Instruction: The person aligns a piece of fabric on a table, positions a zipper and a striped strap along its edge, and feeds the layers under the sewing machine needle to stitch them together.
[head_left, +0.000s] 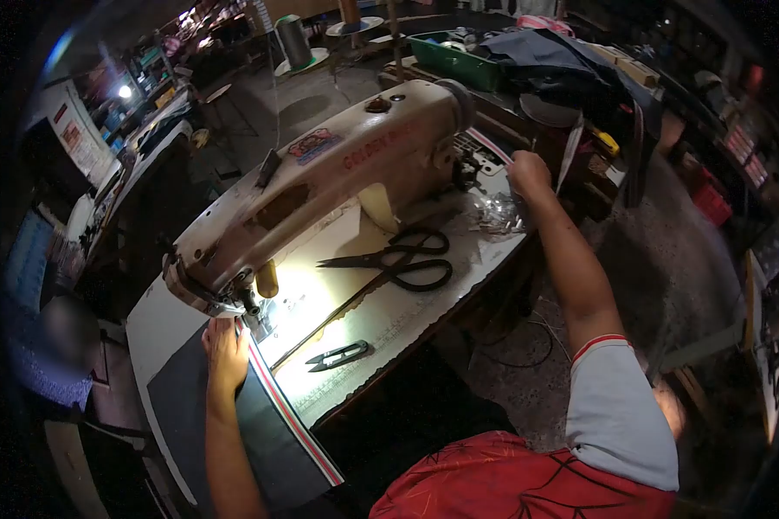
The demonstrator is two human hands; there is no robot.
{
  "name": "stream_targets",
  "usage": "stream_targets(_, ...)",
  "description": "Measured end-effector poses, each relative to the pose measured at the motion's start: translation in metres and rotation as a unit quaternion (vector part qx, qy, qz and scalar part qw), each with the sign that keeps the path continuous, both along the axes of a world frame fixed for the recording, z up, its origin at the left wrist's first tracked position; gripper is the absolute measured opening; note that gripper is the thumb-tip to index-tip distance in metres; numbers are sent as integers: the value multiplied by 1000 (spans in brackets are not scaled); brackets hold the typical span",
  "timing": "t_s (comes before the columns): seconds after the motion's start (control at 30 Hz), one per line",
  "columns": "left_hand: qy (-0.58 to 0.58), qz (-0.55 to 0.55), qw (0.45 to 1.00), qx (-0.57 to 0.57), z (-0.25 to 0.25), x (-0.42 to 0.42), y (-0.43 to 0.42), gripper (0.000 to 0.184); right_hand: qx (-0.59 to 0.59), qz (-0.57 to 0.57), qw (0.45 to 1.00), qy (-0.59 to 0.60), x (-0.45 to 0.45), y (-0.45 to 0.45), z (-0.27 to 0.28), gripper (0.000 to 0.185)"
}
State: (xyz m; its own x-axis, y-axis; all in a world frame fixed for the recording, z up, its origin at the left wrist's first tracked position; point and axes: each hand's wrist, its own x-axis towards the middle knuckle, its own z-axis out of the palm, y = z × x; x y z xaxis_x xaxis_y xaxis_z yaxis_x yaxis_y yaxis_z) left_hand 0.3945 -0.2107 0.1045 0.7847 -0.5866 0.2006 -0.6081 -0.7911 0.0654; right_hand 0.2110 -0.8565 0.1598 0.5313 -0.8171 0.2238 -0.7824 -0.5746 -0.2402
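Observation:
My left hand (226, 356) is at the near end of a sewing machine (320, 173), beside its lit presser foot (258, 323). Its bent fingers hold down dark fabric (186, 394), which hangs over the table's front edge. A white, red and dark striped trim (290, 417) runs along the fabric's right side. At the machine's far end, my right hand (530, 176) is closed around a striped tape (491, 145). Large black scissors (407, 259) lie on the table below the machine arm. Small thread snips (338, 355) rest closer to me.
A clear plastic bag (499, 213) of small pieces lies near my right forearm. Behind it are a green bin (454, 62), piled dark cloth (545, 56) and a yellow-handled tool (605, 140). Another person (56, 372) is at the left edge. A red crate (711, 204) stands right.

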Motion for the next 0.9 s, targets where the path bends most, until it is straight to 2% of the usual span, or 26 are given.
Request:
stream_targets(0.1,23,10,1000,6,13,-12,-9,50,-28,24,999,-31,0,-5,-13,23)
stream_targets(0.2,-24,-8,999,-19,5,-11,-8,47,-60,53,996,-34,-3,-9,-18,19)
stream_targets(0.3,-15,-1,1000,16,4,-8,-5,45,-78,92,992,-44,2,-35,-33,23)
stream_targets(0.33,-29,-10,999,18,-2,-4,-4,44,-28,71,995,-64,-3,-22,-21,24)
stream_targets(0.37,-41,-15,999,22,-5,-3,-1,43,-32,116,986,-112,-2,-51,-43,26)
stream_targets(0.4,-30,1,999,20,4,-13,-5,43,-29,153,978,-137,-6,-49,-40,26)
stream_targets(0.43,-21,17,1000,16,11,-22,-15,44,-21,130,986,-102,-3,-48,-37,26)
stream_targets(0.47,-23,19,1000,8,6,-23,-16,45,15,145,979,-141,-11,-22,-19,25)
stream_targets(0.5,-28,18,999,0,0,-23,-15,47,-3,130,990,-55,-6,-32,-20,29)
stream_targets(0.57,-20,14,999,-31,1,-31,-18,51,-42,114,992,-14,-5,-31,-13,38)
stream_targets(0.63,-23,7,999,-41,3,-41,-24,53,-68,102,985,-125,-9,-17,-16,44)
stream_targets(0.7,-19,9,999,-37,10,-54,-30,54,-55,118,975,-179,-20,12,0,47)
stream_targets(0.73,-10,15,999,-34,14,-61,-33,55,-65,171,954,-236,-28,30,5,43)
stream_targets(0.77,-4,22,999,-32,18,-65,-37,55,-61,175,955,-230,-35,52,10,43)
stream_targets(0.83,19,21,999,-40,18,-72,-39,57,-20,324,893,-313,-51,101,18,37)
stream_targets(0.9,-12,12,999,-46,14,-78,-38,59,-11,370,879,-301,-57,142,25,33)
